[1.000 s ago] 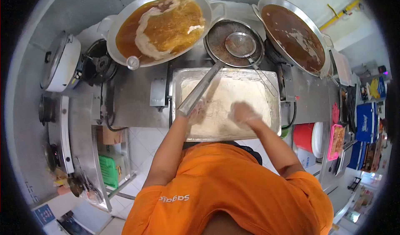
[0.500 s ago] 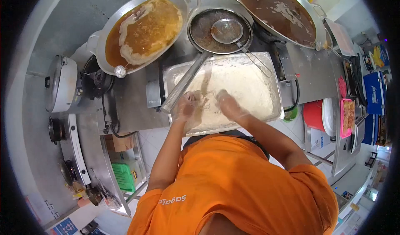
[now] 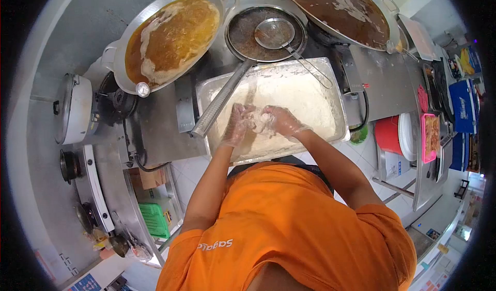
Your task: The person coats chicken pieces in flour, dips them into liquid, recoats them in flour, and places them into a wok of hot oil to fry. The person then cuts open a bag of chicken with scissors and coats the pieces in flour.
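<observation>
My left hand and my right hand, both in clear plastic gloves, come together over a metal tray of pale flour. Between them are flour-coated lumps of food, and the fingers of both hands curl round these. What kind of food it is cannot be made out under the coating. A large round strainer lies at the tray's far edge, its long handle slanting across the tray's left corner beside my left hand. A smaller wire strainer rests on top of it.
Two wide pans of oil stand beyond the tray: a left pan with foamy amber oil and a right pan with darker oil. A thermometer sits on the left pan's rim. To the right are a red bucket and a pink tray.
My hands have lifted out of the flour and closed round coated lumps, which now show between them. The whole view has shifted slightly.
</observation>
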Action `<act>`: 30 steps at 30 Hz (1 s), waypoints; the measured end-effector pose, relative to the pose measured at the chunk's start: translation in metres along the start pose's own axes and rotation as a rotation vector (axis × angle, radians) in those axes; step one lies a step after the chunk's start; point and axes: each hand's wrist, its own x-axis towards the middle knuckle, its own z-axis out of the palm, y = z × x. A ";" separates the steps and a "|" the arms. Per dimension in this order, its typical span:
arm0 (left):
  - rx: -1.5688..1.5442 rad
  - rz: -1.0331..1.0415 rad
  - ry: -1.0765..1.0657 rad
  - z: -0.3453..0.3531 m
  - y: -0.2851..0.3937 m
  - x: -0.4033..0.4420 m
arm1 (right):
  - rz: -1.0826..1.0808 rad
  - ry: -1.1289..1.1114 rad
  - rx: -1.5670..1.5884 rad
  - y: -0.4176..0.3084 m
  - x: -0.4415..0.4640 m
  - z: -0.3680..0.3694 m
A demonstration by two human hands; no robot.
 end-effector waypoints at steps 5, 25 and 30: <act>0.811 -0.032 0.036 -0.024 -0.023 0.003 | -0.429 0.008 -0.487 0.017 -0.019 -0.014; -0.214 -0.341 -0.160 -0.020 0.004 -0.014 | -0.053 -0.268 0.373 0.023 0.001 -0.011; 0.064 -0.115 -0.247 -0.016 0.019 -0.011 | -0.114 -0.285 0.299 0.037 0.012 -0.003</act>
